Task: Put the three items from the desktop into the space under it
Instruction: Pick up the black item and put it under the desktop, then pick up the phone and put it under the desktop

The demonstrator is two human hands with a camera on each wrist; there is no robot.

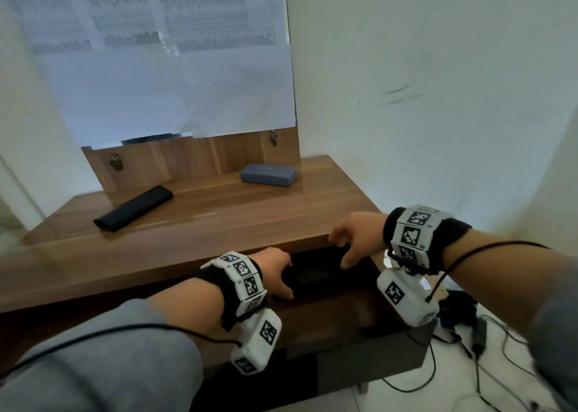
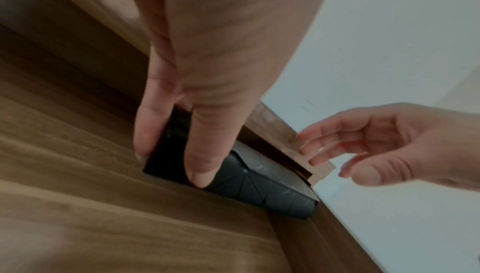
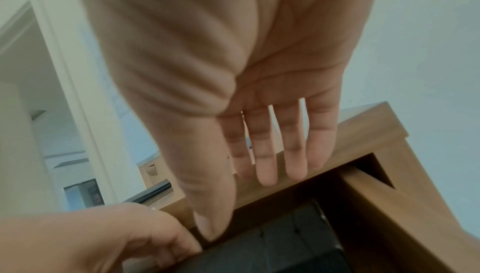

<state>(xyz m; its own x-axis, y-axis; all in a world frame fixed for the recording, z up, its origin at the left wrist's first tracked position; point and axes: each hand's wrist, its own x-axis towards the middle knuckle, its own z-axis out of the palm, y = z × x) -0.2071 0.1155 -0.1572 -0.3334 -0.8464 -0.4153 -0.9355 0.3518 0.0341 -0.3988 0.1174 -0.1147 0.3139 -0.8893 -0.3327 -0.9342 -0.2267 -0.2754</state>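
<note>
A black box (image 1: 316,275) sits in the open space just under the wooden desktop (image 1: 219,224), near its right end. My left hand (image 1: 278,274) pinches the box's left end between thumb and finger, as the left wrist view shows on the black box (image 2: 259,191). My right hand (image 1: 353,239) hovers at the desktop's front edge above the box, fingers straight and spread, holding nothing. On the desktop lie a black folded pouch (image 1: 134,208) at the left and a grey-blue case (image 1: 268,174) at the back right.
A wooden back panel (image 1: 187,158) with two metal hooks rises behind the desk, with a paper-covered board (image 1: 175,67) above it. A white wall (image 1: 438,98) runs close along the desk's right side. Black cables (image 1: 469,333) lie on the floor at the right.
</note>
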